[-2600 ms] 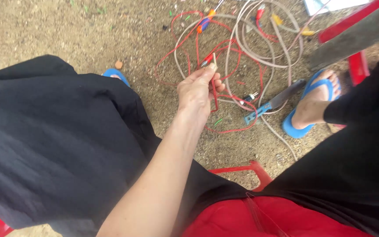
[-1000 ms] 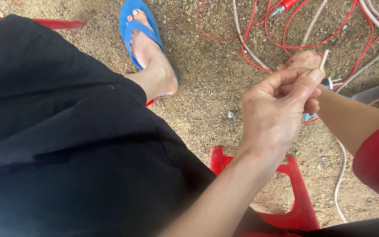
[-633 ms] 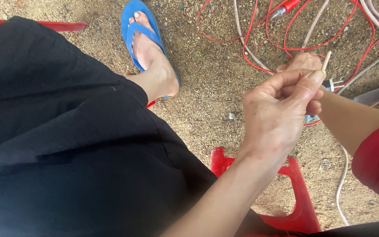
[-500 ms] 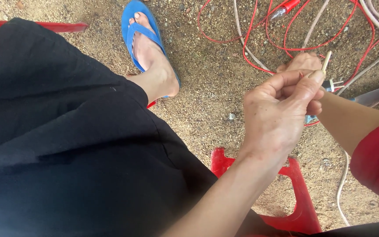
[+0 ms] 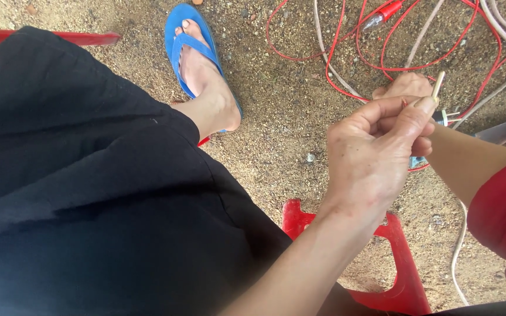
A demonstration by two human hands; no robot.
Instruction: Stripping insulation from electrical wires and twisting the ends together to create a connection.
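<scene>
At the right of the frame, a little above the middle, the person's left hand (image 5: 376, 158) and right hand (image 5: 408, 88) meet over the sandy ground (image 5: 288, 105). The left hand is pinched shut, thumb and forefinger clamped on a thin pale stick-like piece (image 5: 437, 85) whose tip pokes up past the fingertips; whether it is a wire end or a sliver cannot be told. The right hand sits just behind, fingers curled in against the same spot, but the left hand hides its grip, so whether it holds anything cannot be told. Loose red wires (image 5: 346, 52) and pale cables (image 5: 499, 29) lie tangled on the ground in the upper right. A foot in a blue sandal (image 5: 188, 41) rests at top centre, a black skirt (image 5: 89, 193) fills the left, and a red plastic stool (image 5: 399, 263) shows at the bottom. The pinch is on a very slender piece, so it looks likely to slip or snap under pressure, and if dropped it could vanish into the sand and wires.
</scene>
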